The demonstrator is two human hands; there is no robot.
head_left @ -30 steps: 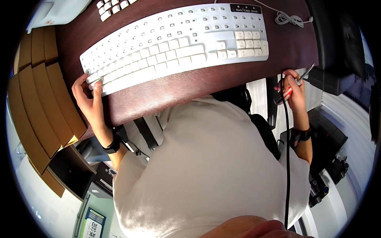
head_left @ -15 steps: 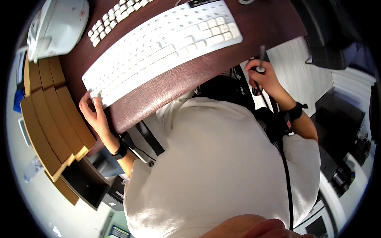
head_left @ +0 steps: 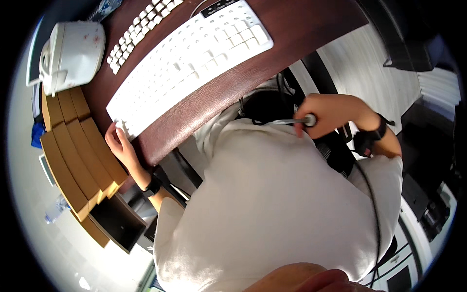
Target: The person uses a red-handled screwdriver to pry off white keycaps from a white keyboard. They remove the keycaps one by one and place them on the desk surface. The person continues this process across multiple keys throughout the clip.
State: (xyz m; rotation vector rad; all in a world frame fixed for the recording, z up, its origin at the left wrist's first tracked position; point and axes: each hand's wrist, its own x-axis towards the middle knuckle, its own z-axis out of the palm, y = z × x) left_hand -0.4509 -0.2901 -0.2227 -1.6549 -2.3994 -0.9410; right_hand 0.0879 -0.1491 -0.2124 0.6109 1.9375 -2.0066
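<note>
A white keyboard (head_left: 187, 73) lies slanted across the dark red-brown desk, with many keycaps off its upper rows and right-hand keys still on. My left hand (head_left: 122, 147) grips the keyboard's near left corner, thumb and fingers closed around it. Off the desk's front edge, before my body, my right hand (head_left: 335, 113) is closed around a thin grey tool (head_left: 287, 121) with a round pale end; its shaft points left and its exact kind is unclear. Several loose white keycaps (head_left: 141, 30) stand in rows behind the keyboard.
A white appliance with a handle (head_left: 80, 56) stands at the desk's far left. Stacked brown boxes (head_left: 73, 165) sit left of the desk, above an open dark drawer (head_left: 116, 221). A plastic bottle (head_left: 57, 209) is beyond them. A black cable (head_left: 372, 194) runs down along my right side.
My right hand has swung toward my body with the tool, whose shaft now points left instead of up. The left hand stays at the keyboard's corner. The whole view has shifted slightly.
</note>
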